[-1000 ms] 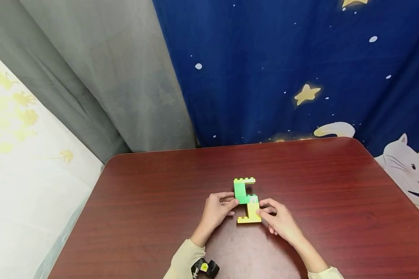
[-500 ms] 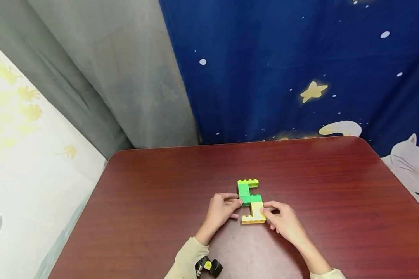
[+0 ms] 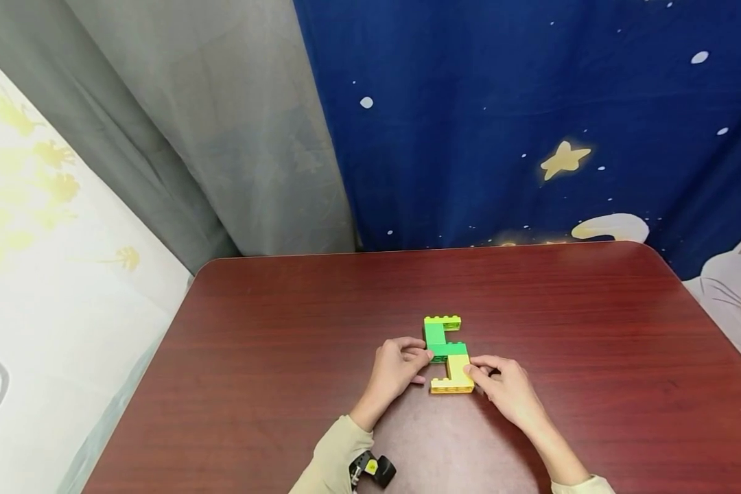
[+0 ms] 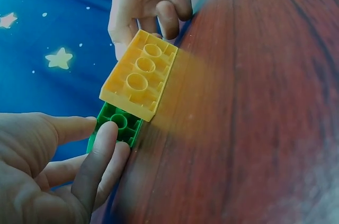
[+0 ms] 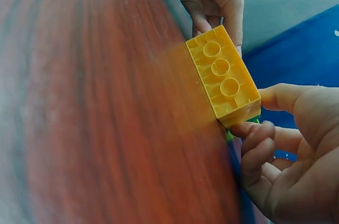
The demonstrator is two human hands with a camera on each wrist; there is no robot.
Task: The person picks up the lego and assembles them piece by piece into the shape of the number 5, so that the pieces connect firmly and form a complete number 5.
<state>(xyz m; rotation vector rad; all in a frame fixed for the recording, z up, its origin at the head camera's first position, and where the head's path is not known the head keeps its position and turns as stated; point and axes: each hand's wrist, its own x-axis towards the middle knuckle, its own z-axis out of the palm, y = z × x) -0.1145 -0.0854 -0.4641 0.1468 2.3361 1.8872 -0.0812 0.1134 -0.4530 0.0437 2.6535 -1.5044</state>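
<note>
Toy building bricks are joined into an S-like shape in the head view. A lime brick [image 3: 442, 320] tops it, then green bricks [image 3: 447, 349], a yellow brick [image 3: 459, 367] and a longer yellow brick [image 3: 451, 387] at the near end. My left hand [image 3: 394, 376] pinches the green part at its left side. On the right, my right hand [image 3: 511, 392] pinches the upper yellow brick. Both wrist views show the hollow underside of the long yellow brick [image 5: 225, 75]. Behind it, a green underside [image 4: 119, 121] lies between my left fingers.
A dark red wooden table [image 3: 284, 329] spreads under the hands. Past its far edge hang a grey curtain [image 3: 241, 123] and a blue curtain [image 3: 469, 123] with stars and a cat. A black wrist device [image 3: 373, 468] sits at the left sleeve.
The joined bricks have tilted slightly, so hollow undersides of the lime and yellow bricks now show. Both hands keep their hold. The whole head view has shifted a little.
</note>
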